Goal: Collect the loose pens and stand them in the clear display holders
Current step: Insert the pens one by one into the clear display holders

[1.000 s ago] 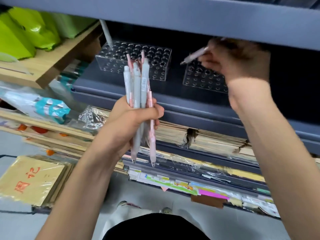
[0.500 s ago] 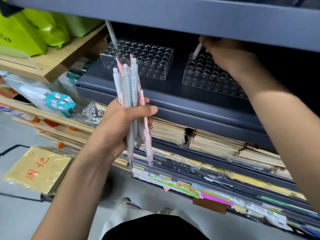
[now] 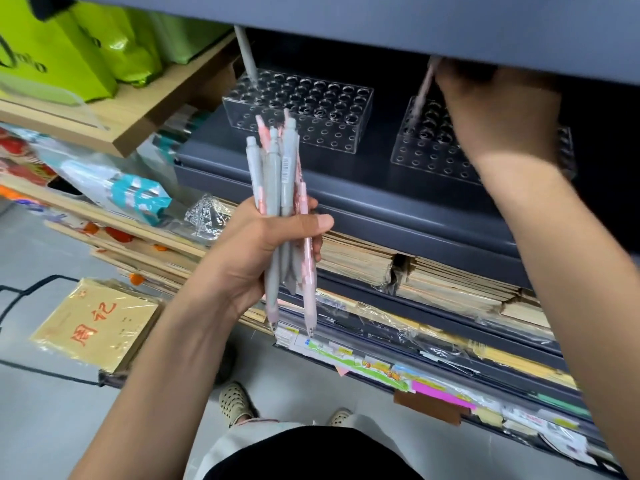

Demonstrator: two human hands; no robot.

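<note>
Grey shelf (image 3: 346,188), pens (image 3: 277,174) in both hands (image 3: 249,251) (image 3: 498,112)

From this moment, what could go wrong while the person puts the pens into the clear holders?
1. The pink pen in the right hand meets the right clear holder tilted, close under the upper shelf; it may miss its hole or catch the shelf.
2. The left hand holds the pen bundle by the middle, tips down; one pen could slip out and fall to the floor.
</note>
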